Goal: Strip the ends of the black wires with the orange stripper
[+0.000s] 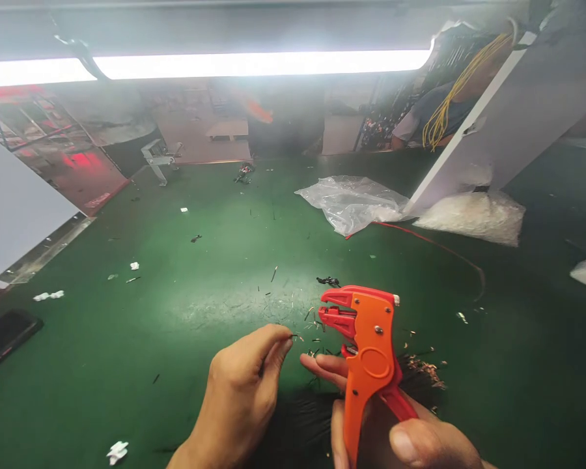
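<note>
Near the bottom centre, my left hand (247, 384) pinches the end of a thin dark wire (294, 336) between thumb and fingertip. To its right, my right hand (410, 436) is wrapped round the handles of an orange and red wire stripper (371, 352). The tool stands upright with its red jaws parted and pointing left, above and to the right of the wire tip. One or two fingers of my right hand stretch left under the jaws. Small dark and copper scraps (424, 370) lie on the green table (151, 299) around the hands, along with a dark bundle of wires at the bottom.
Beyond the tool lie a clear plastic bag (351, 198), a filled bag (473, 218) and a red wire (439, 244). A dark phone-like object (10, 339) rests at left. Slanted panels flank the table; a lamp (264, 63) hangs above. A person (420, 117) is at back right.
</note>
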Action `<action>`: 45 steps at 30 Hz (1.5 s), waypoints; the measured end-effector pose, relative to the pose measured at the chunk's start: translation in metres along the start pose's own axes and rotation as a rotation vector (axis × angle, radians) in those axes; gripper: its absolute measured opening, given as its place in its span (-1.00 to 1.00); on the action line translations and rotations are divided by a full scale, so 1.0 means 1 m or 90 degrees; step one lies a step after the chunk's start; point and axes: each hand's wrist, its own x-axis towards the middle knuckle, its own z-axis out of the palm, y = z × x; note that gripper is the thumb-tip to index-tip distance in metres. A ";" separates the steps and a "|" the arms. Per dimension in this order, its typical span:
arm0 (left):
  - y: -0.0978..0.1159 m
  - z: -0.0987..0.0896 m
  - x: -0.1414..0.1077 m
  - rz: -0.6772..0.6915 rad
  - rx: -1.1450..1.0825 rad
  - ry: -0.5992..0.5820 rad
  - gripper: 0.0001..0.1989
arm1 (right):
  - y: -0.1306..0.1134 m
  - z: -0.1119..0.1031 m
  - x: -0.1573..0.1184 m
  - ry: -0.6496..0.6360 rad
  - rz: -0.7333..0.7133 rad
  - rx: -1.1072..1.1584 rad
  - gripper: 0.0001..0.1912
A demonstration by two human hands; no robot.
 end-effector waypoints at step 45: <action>0.032 0.008 -0.018 0.281 0.280 0.143 -0.85 | 0.031 -0.012 -0.007 0.002 0.040 -0.148 -0.12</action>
